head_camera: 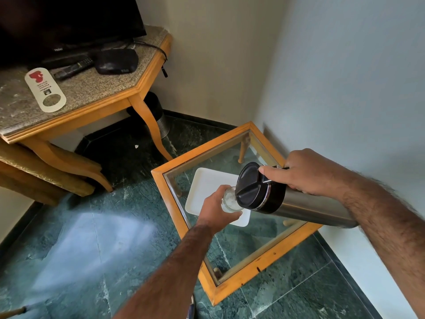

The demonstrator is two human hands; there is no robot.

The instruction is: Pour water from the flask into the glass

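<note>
Right over the white tray (208,185) on the glass tabletop (241,245), the right hand (308,172) has its grip closed around the tipped steel flask (299,206), whose black lid hides most of the glass (227,199) clasped in the left hand (215,209), with something pale and frothy inside.

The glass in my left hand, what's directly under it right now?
Below the glass, held in the left hand, lies a white tray on the glass-topped table. The flask and hand hide part of the tray.
</note>
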